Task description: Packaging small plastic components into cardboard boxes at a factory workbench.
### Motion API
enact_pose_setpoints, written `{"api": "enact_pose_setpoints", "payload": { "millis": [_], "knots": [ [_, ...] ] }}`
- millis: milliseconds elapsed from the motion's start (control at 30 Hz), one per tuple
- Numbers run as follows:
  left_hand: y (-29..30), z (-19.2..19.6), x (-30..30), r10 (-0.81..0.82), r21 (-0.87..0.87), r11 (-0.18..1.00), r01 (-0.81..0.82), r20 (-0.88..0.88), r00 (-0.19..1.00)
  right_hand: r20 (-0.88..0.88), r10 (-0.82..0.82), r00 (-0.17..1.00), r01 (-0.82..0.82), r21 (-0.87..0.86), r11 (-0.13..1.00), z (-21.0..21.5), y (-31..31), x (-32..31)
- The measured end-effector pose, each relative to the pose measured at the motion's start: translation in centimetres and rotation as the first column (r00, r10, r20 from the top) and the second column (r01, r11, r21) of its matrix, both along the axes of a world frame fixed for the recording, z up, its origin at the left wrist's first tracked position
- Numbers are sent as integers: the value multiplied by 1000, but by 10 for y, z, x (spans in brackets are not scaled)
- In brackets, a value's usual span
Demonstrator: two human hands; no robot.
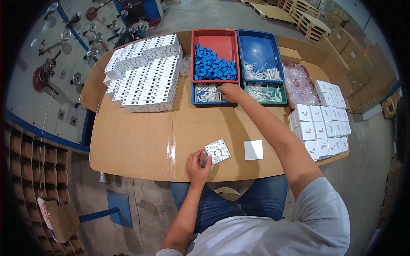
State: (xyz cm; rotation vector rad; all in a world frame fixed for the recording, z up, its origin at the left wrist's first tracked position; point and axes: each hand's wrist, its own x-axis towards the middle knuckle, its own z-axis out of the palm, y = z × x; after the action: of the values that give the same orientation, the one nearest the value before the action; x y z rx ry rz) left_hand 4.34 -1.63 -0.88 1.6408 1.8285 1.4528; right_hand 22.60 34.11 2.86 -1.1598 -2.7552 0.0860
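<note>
My left hand (198, 168) is closed around a small see-through plastic piece (203, 159), near the table's front edge. Against its fingertips lies a square white plate (218, 151) with printed marks and a ring-like shape in its middle. A plain white square plate (253, 150) lies flat to the right. My right arm stretches across the table, and my right hand (231, 92) reaches into the lower blue tray (213, 104) of small white plastic parts (206, 92). Its fingers are curled down among the parts; whatever they grip is hidden.
Behind are a red tray (215, 37) of blue clips (213, 64), another blue tray (258, 45) and a green tray (285, 94) with white pieces. Clear plastic bags (299, 81) fill a red bin. White boxes stand stacked at left (147, 85) and right (318, 128). Cardboard walls (96, 85) edge the table.
</note>
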Motion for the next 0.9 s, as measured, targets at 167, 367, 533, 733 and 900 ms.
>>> {"api": "enact_pose_setpoints", "payload": {
  "millis": [167,367,533,733,900],
  "knots": [
    [-2,5,6,1,-18,1000,-1,34,999,-257,22,966,-17,20,1000,-4,-8,24],
    [-3,4,3,42,19,999,-43,22,999,-720,-297,628,23,-364,931,8,-67,14],
    [1,5,1,33,27,999,-34,34,999,-722,-442,533,-228,-625,747,14,-197,-7],
    [-1,4,-2,-16,48,999,14,57,998,-619,-464,634,-194,-708,680,33,-268,-32],
    [-2,8,2,-38,73,997,32,83,996,-673,-314,670,-231,-590,773,24,-271,-26]
  ]
}}
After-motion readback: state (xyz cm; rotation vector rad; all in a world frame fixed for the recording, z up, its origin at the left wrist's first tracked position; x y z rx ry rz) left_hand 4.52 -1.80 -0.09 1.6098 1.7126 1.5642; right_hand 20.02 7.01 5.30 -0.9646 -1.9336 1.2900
